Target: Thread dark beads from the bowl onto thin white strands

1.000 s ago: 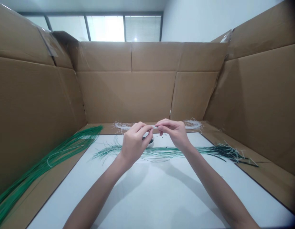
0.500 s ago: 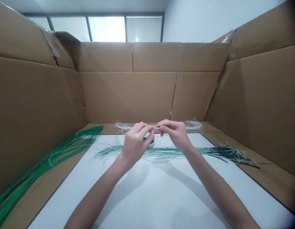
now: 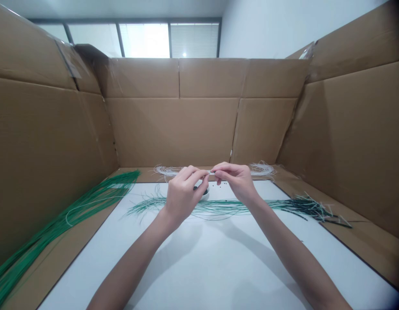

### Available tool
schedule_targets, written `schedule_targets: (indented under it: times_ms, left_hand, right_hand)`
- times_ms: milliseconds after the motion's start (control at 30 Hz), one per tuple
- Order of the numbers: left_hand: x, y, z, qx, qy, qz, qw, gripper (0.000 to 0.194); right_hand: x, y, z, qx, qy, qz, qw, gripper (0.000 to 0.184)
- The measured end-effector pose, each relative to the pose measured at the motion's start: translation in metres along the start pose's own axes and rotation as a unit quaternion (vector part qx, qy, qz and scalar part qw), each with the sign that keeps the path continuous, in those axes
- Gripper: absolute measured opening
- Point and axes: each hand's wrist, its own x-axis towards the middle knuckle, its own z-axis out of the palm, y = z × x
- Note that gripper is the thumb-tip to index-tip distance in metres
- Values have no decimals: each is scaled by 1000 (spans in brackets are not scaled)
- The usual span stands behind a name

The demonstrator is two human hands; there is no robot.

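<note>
A bundle of green wires lies on the cardboard at far left. The left hand pinches one end of a short pale wire between thumb and fingertips, above a small white bowl of dark bits. The right hand pinches its other end. White wire coils lie behind, and loose green strands cross the white board rightward.

Office-type room rigged as a makeshift bench: white desk boxed in by cardboard panels at 9, 12 and 3 o'clock, green wire bundle at 8 o'clock, window blinds at 12, plain white wall at 1.
</note>
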Motion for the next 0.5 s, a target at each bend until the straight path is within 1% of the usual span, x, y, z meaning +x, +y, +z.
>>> schedule_targets:
  times_ms: [500]
  left_hand:
    - [-1, 0, 1, -1, 7, 2, 1000, 8]
  right_hand:
    - [0, -1, -1, -13, -3, -2, 1000, 5]
